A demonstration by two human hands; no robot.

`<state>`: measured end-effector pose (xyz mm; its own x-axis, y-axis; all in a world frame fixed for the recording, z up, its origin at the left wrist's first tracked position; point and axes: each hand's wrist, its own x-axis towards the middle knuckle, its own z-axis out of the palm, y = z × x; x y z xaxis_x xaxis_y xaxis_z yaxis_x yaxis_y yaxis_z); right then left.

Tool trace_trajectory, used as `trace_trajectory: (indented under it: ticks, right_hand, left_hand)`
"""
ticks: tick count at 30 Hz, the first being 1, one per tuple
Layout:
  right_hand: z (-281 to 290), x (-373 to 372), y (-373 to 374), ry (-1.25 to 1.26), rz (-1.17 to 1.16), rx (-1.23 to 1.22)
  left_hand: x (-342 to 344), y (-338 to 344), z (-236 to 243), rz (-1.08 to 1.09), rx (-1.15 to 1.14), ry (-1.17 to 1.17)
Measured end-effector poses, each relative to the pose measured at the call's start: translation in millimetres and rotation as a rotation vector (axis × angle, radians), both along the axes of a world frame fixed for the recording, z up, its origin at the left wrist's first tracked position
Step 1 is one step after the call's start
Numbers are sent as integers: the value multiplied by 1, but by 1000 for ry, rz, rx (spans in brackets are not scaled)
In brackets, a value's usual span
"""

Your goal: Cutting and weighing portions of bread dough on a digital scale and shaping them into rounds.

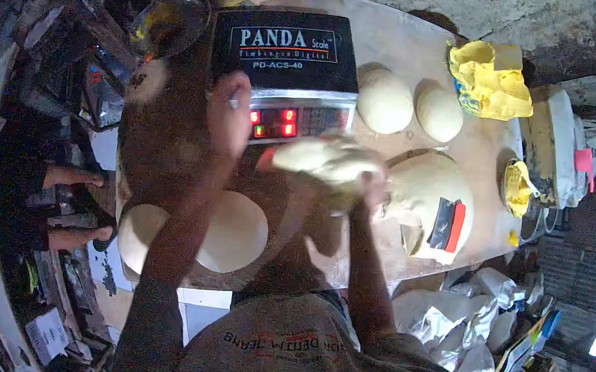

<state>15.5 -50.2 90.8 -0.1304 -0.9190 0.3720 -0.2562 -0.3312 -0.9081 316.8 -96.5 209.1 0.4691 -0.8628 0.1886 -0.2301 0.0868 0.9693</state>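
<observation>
My right hand grips a lump of pale dough, smeared by motion, in front of the digital scale. A small red patch shows at the lump's left end; I cannot tell what it is. My left hand is raised by the scale's front left corner, its fingers too blurred to read. Beside my right hand sits a large mound of dough, with a black-and-red flat tool on it. Two dough balls, the left one and the right one, rest right of the scale.
Near the front edge of the table lie a large dough round and another, partly behind my left forearm. A yellow, soft block on its wrapper and a yellow-filled bowl stand at the right. Another person's limbs show at left.
</observation>
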Motion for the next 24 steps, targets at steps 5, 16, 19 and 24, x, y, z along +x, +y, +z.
trace_trajectory:
  ticks: [5,16,19,24]
  right_hand:
    - [56,24,43,-8,244,710]
    - [92,-250,76,827,-605,643]
    - [106,-247,53,670,-439,707]
    - [80,-266,47,649,-458,655]
  left_hand:
    - [-120,83,-96,-162,-96,-613]
    - [-304,14,-44,-616,41,116]
    - [-320,2,-78,-443,32,-384]
    - [-358,-2,-59,-955,517,179]
